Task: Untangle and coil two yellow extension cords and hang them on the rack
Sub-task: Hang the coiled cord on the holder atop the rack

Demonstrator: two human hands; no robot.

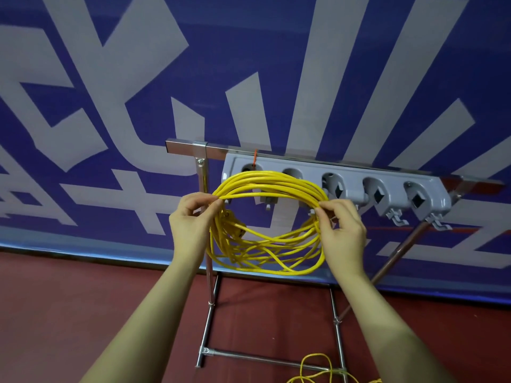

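Yellow coiled cord (269,186), lower loops loose, pinched by both hands' fingers (213,201), seemingly at rack (340,186)

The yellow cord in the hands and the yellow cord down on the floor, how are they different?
The coiled cord is wound into a round bundle of many loops; the floor cord lies in loose, straggly loops. The coiled cord is held up at the grey rack, pinched by the left hand and right hand; the floor cord lies untouched on the red floor, partly out of view. Both are thin and yellow.
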